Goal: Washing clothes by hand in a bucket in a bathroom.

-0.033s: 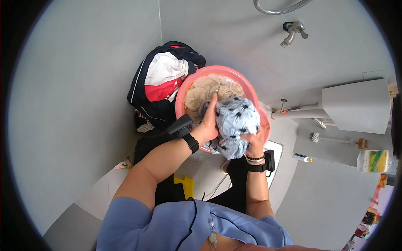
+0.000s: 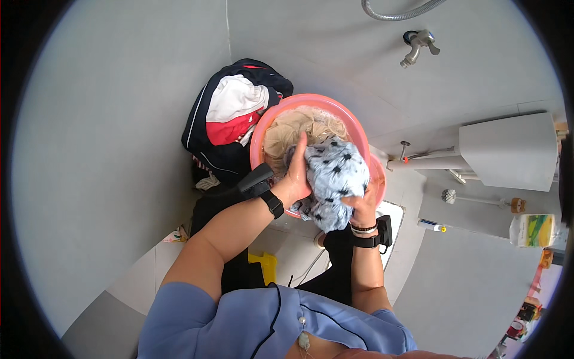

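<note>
Between my two hands is a wet, bunched-up light blue garment (image 2: 336,179) with dark flower-like spots. My left hand (image 2: 296,173) presses its left side, with the thumb pointing up and the other fingers hidden behind the cloth. On the right, my right hand (image 2: 362,208) grips the fabric, thumb on top. The bundle is over a pink basin (image 2: 258,134), covering its near right part. Inside the basin, beige cloth (image 2: 293,128) lies in sudsy water.
Left of the basin is a heap of dark, white and red clothes (image 2: 236,107) against the wall. A metal tap (image 2: 420,46) sticks out of the far wall. A grey cistern (image 2: 508,152) hangs at right. Something yellow (image 2: 267,266) stands on the floor by my legs.
The spotted garment has shifted slightly down and left, and its folds look different. My right hand has moved a little with it; my left hand has barely moved.
</note>
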A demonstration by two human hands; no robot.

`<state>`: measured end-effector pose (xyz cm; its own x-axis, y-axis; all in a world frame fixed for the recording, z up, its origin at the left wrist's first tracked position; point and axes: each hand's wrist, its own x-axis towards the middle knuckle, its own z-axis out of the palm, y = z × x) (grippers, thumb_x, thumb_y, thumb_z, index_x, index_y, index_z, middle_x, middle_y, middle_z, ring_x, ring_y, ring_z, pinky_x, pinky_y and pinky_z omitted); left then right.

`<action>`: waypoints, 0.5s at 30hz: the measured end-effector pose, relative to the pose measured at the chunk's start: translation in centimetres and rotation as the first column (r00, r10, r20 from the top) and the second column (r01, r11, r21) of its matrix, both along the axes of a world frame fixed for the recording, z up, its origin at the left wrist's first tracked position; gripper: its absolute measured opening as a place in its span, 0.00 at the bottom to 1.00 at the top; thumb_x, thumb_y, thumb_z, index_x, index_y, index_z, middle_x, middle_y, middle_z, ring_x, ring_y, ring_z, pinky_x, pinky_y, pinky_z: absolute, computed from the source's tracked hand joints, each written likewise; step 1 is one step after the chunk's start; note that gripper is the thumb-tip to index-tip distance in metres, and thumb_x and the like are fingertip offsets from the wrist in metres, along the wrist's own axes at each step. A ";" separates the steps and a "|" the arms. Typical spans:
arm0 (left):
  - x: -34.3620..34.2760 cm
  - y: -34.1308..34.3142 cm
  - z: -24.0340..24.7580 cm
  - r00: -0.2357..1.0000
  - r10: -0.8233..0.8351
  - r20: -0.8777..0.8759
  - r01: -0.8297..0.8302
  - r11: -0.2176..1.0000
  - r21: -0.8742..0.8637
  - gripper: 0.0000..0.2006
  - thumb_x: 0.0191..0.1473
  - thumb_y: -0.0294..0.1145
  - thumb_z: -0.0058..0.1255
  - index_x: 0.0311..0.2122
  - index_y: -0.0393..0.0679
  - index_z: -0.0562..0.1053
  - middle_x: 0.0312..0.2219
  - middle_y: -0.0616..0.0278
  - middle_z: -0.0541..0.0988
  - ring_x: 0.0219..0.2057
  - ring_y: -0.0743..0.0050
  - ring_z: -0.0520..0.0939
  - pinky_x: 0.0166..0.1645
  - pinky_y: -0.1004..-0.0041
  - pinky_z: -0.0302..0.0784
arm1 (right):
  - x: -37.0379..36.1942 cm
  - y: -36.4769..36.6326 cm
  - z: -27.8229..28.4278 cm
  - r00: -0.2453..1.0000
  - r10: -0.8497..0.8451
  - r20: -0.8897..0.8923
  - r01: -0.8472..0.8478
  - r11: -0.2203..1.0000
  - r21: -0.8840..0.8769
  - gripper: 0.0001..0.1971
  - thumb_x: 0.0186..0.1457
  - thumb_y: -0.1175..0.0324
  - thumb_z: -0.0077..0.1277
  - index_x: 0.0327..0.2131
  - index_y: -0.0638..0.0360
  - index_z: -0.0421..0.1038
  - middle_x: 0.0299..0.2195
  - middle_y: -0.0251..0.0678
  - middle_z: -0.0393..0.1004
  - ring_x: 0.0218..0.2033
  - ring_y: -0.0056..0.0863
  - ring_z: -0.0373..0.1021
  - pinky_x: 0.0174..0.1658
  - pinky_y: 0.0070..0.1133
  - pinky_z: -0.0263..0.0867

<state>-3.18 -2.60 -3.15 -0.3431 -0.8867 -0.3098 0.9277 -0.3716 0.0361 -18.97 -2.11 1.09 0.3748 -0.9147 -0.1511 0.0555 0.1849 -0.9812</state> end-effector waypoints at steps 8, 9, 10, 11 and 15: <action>1.1 -0.5 3.0 0.975 0.174 -0.139 -0.181 0.983 -0.043 0.31 0.47 0.61 0.37 0.43 0.40 0.67 0.39 0.57 0.72 0.41 0.63 0.72 0.48 0.64 0.65 | -2.3 -0.4 0.7 0.989 0.139 -0.046 -0.133 0.984 0.119 0.23 0.27 0.79 0.49 0.36 0.65 0.68 0.32 0.29 0.71 0.34 0.19 0.65 0.41 0.17 0.59; 1.2 -0.8 2.9 0.976 0.168 -0.140 -0.175 0.984 -0.042 0.31 0.47 0.61 0.37 0.43 0.40 0.67 0.39 0.57 0.72 0.41 0.63 0.72 0.48 0.64 0.65 | -2.4 -0.9 1.0 0.996 0.090 -0.028 -0.082 0.975 0.207 0.24 0.27 0.80 0.49 0.38 0.66 0.67 0.33 0.29 0.71 0.35 0.20 0.66 0.42 0.17 0.59; 1.3 -1.2 2.6 0.981 0.185 -0.052 -0.189 0.979 -0.080 0.27 0.48 0.56 0.40 0.42 0.40 0.67 0.39 0.58 0.72 0.40 0.64 0.73 0.47 0.65 0.66 | -3.1 -2.0 -0.4 0.989 0.142 -0.048 -0.133 0.980 0.149 0.29 0.27 0.81 0.47 0.42 0.66 0.63 0.37 0.32 0.69 0.39 0.21 0.64 0.44 0.18 0.58; 1.3 -1.1 2.2 0.978 0.205 0.036 -0.200 0.973 -0.112 0.24 0.49 0.51 0.43 0.42 0.40 0.67 0.38 0.59 0.73 0.39 0.66 0.73 0.46 0.67 0.67 | -2.5 -2.1 -0.5 0.998 0.060 -0.028 -0.055 0.987 0.152 0.33 0.27 0.82 0.44 0.46 0.65 0.59 0.43 0.34 0.65 0.44 0.22 0.61 0.47 0.18 0.56; 0.7 -1.2 0.9 0.905 0.165 0.392 -0.210 0.975 0.077 0.14 0.43 0.35 0.56 0.35 0.39 0.71 0.31 0.63 0.75 0.33 0.75 0.75 0.40 0.73 0.71 | 1.7 -0.6 0.9 0.936 -0.281 -0.214 0.191 0.913 -0.361 0.32 0.31 0.80 0.39 0.49 0.65 0.55 0.49 0.43 0.57 0.49 0.32 0.56 0.52 0.24 0.50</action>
